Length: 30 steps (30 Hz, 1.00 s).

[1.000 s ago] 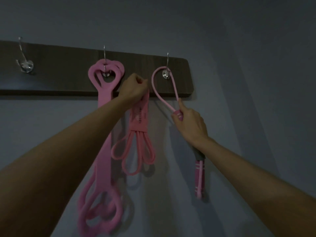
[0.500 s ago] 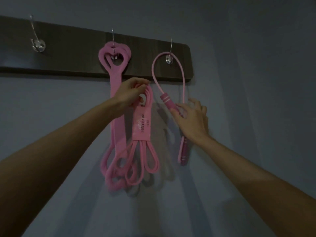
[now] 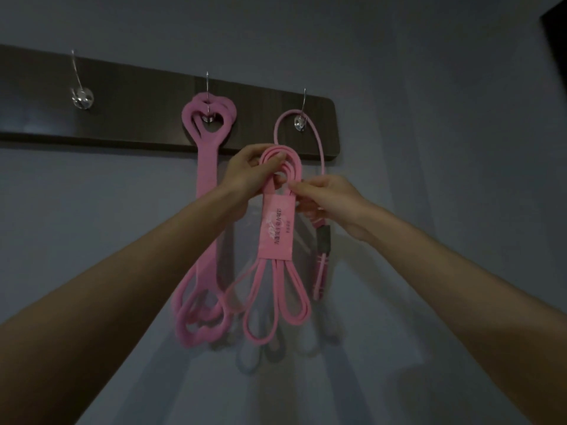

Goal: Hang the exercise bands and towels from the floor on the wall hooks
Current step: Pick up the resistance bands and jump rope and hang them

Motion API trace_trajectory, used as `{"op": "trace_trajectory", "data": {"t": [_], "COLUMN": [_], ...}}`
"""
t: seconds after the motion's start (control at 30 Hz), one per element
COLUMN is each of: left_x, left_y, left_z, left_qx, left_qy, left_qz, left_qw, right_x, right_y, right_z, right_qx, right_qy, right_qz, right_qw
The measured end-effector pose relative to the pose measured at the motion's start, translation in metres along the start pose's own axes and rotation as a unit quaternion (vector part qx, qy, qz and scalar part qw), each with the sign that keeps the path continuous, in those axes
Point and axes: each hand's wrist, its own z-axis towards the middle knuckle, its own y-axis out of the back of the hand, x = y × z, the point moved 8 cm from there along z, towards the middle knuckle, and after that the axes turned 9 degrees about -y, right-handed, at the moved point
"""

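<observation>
A dark wooden rack (image 3: 138, 118) on the wall carries three metal hooks. A flat pink band with heart-shaped ends (image 3: 207, 185) hangs from the middle hook (image 3: 208, 115). A thin pink tube band with a handle (image 3: 320, 228) is looped over the right hook (image 3: 302, 121). The left hook (image 3: 81, 98) holds nothing. My left hand (image 3: 248, 173) grips the top loops of a folded pink band bundle with a paper sleeve (image 3: 276, 231), held below the rack. My right hand (image 3: 325, 197) pinches the same bundle's loop just above the sleeve.
The grey wall (image 3: 429, 148) fills the view. A dark edge (image 3: 557, 29) shows at the top right corner. The floor and any towels are out of view.
My right hand let go of the tube band, which now hangs on the right hook, and moved left onto the bundle. My left hand kept hold of the bundle.
</observation>
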Motion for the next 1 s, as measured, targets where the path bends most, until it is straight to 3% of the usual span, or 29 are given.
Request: {"op": "trace_trajectory", "data": {"t": [0.1, 0.2, 0.33, 0.53, 0.67, 0.83, 1.0], "left_x": [-0.001, 0.003, 0.026, 0.067, 0.064, 0.058, 0.061], "left_y": [-0.001, -0.011, -0.036, -0.070, -0.085, -0.075, -0.047], "left_z": [0.015, 0.024, 0.011, -0.022, -0.017, 0.000, 0.022], "left_qx": [-0.003, 0.007, 0.104, 0.262, 0.234, 0.197, 0.083], "left_qy": [-0.015, 0.002, 0.083, 0.124, 0.097, 0.098, 0.101], "left_qz": [0.022, 0.003, 0.078, 0.085, 0.004, -0.008, -0.005], "left_qw": [1.000, 1.000, 0.988, 0.953, 0.967, 0.975, 0.991], "right_x": [0.010, 0.024, 0.028, 0.010, 0.007, 0.022, 0.038], "right_y": [0.007, 0.025, 0.064, 0.098, 0.101, 0.092, 0.071], "right_z": [0.004, 0.018, 0.041, 0.057, 0.066, 0.094, 0.129], "right_qx": [0.023, -0.021, -0.111, -0.146, -0.142, -0.124, -0.109], "right_qy": [0.012, 0.046, 0.066, 0.074, 0.087, 0.083, 0.073], "right_qz": [0.073, 0.066, 0.105, 0.187, 0.168, 0.145, 0.154], "right_qw": [0.997, 0.997, 0.986, 0.969, 0.972, 0.978, 0.979]}}
